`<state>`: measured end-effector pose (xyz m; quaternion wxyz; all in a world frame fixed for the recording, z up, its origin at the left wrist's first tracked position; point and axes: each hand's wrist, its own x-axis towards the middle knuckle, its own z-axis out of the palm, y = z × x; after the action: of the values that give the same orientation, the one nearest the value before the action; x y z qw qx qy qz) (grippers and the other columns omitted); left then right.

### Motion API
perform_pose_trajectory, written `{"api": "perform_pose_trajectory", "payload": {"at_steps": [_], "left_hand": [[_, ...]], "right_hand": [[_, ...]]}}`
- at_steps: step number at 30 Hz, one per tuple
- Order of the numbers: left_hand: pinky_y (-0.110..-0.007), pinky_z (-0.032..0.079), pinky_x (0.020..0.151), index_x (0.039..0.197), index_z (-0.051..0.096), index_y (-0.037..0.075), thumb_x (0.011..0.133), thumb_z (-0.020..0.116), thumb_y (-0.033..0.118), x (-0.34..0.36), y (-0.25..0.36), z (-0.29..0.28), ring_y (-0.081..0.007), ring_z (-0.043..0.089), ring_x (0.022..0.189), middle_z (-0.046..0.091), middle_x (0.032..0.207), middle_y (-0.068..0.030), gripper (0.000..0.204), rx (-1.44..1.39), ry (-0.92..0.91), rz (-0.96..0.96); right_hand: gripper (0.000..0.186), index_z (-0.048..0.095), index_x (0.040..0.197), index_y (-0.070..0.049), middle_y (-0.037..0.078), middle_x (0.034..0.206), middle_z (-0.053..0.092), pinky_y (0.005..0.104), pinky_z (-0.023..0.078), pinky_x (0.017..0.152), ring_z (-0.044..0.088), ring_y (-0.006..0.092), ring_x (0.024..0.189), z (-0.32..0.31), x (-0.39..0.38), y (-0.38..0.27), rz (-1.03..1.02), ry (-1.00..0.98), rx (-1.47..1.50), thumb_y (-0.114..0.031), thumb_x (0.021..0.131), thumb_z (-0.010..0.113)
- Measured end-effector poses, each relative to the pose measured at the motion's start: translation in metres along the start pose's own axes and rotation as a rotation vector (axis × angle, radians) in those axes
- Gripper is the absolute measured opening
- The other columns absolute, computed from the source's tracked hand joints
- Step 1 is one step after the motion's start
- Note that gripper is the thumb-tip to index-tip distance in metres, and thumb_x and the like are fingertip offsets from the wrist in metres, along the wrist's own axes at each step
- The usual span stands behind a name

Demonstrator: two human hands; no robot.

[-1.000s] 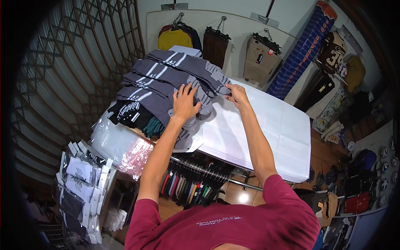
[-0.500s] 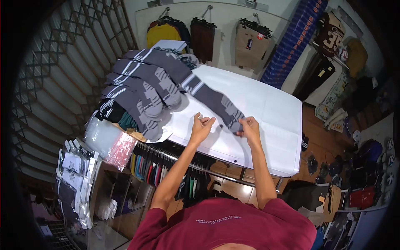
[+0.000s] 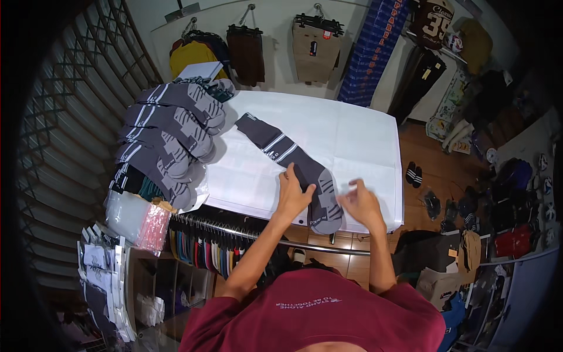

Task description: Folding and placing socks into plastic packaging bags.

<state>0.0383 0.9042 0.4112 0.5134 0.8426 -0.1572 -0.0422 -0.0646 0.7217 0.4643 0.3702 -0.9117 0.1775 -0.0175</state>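
1. One grey sock [image 3: 305, 164] is laid slantwise near the middle of the frame on the white-covered table [image 3: 358, 135], its cuff pointed toward the upper left and its toe brought to the near edge, where a slight overhang seems to be formed. A drop to the floor [image 3: 355, 270] could be caused by a tug toward the body, since little support is left under the toe.

2. The left hand [image 3: 291, 198] is held with thumb and forefinger apart, at the sock's left side below the white stripes. The thumb is seen over the fabric, but whether it is pressed down cannot be told. Without firm pressure, the leg could be skewed by a pull on the foot.

3. The right hand [image 3: 365, 205] is held with fingers apart and slightly curled, just to the right of the foot. It is blurred, so contact cannot be confirmed. If the fabric were brushed rather than grasped, the foot could be twisted or the knit rucked.

4. A pile of socks [image 3: 176, 138] is heaped at the left of the frame, toes overlapped. A slide could be set off by one being drawn from beneath others, and the plastic packs [image 3: 126, 211] just below might be dislodged.
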Motion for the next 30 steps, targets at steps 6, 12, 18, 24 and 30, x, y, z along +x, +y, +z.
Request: {"api": "perform_pose_trajectory", "payload": {"at_steps": [6, 12, 18, 24, 30], "left_hand": [[-0.048, 0.038, 0.105, 0.143, 0.029, -0.011, 0.079, 0.079, 0.019, -0.038, 0.006, 0.013, -0.0503, 0.042, 0.120, 0.037, 0.129, -0.0393, 0.087, 0.138, 0.034, 0.132], [-0.046, 0.041, 0.103, 0.141, 0.036, -0.008, 0.079, 0.080, 0.022, -0.056, 0.009, 0.010, -0.0462, 0.044, 0.119, 0.040, 0.129, -0.0324, 0.082, 0.165, 0.047, 0.073], [-0.047, 0.039, 0.105, 0.139, 0.040, -0.008, 0.080, 0.079, 0.027, -0.054, 0.011, 0.015, -0.0466, 0.042, 0.123, 0.041, 0.131, -0.0331, 0.079, 0.146, 0.015, 0.101], [-0.048, 0.039, 0.107, 0.138, 0.041, -0.008, 0.081, 0.079, 0.026, -0.053, 0.017, 0.008, -0.0471, 0.041, 0.127, 0.040, 0.134, -0.0338, 0.077, 0.137, -0.014, 0.057], [-0.048, 0.040, 0.105, 0.137, 0.042, -0.008, 0.081, 0.080, 0.024, -0.054, 0.012, 0.007, -0.0460, 0.043, 0.124, 0.041, 0.133, -0.0331, 0.076, 0.169, -0.001, 0.083]], "right_hand": [[0.046, 0.059, 0.115, 0.000, 0.017, 0.090, 0.072, 0.0366, 0.055, 0.075, 0.070, 0.0265, 0.081, 0.027, 0.122, -0.038, -0.353, 0.059, 0.125, -0.028, 0.084, 0.078], [0.043, 0.061, 0.121, -0.002, 0.019, 0.113, 0.069, 0.0374, 0.052, 0.094, 0.066, 0.0305, 0.107, 0.122, 0.243, -0.109, -0.660, -0.145, 0.104, -0.018, 0.083, 0.075], [0.055, 0.060, 0.126, -0.005, 0.020, 0.117, 0.068, 0.0408, 0.050, 0.097, 0.063, 0.0361, 0.113, 0.176, 0.299, -0.142, -0.579, -0.165, -0.091, -0.020, 0.077, 0.080], [0.061, 0.059, 0.123, -0.012, 0.014, 0.100, 0.072, 0.0358, 0.055, 0.084, 0.069, 0.0276, 0.095, 0.183, 0.328, -0.155, -0.563, -0.307, -0.094, -0.020, 0.069, 0.088], [0.054, 0.059, 0.117, -0.014, 0.016, 0.099, 0.071, 0.0377, 0.054, 0.085, 0.068, 0.0298, 0.097, 0.185, 0.312, -0.161, -0.527, -0.279, -0.017, -0.017, 0.071, 0.087]]}}
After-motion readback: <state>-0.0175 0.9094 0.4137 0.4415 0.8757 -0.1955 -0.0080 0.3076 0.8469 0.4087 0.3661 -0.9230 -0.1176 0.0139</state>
